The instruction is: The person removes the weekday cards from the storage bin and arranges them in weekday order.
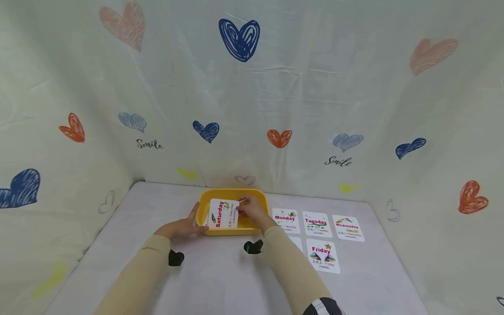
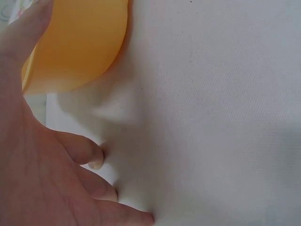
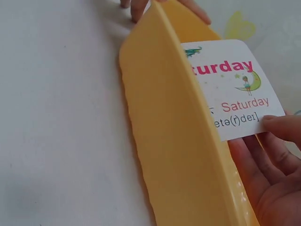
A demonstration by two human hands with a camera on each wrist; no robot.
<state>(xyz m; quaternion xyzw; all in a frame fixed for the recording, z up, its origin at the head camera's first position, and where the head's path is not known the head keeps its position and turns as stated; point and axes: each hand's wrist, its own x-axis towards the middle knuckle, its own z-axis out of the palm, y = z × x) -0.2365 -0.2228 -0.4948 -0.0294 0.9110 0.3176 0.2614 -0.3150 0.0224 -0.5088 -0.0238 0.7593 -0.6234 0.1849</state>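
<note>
A white card (image 1: 223, 214) printed "Saturday" lies turned sideways in the yellow tray (image 1: 211, 193). My right hand (image 1: 252, 207) reaches over the tray's right part and pinches the card's edge. In the right wrist view the thumb presses the printed face of the Saturday card (image 3: 237, 89) while the other fingers sit beneath it. My left hand (image 1: 183, 226) is spread around the tray's left end, touching it. The left wrist view has the thumb (image 2: 29, 28) against the yellow tray (image 2: 82, 42), with the other fingers (image 2: 87, 149) stretched toward the tabletop.
Right of the tray lie cards reading Monday (image 1: 285, 221), Tuesday (image 1: 316, 224), Wednesday (image 1: 348, 228) and Friday (image 1: 323, 256). Another card (image 1: 296, 242) is mostly hidden by the right sleeve. A white curtain (image 1: 299, 100) with printed hearts hangs behind and beside the white table (image 1: 212, 280).
</note>
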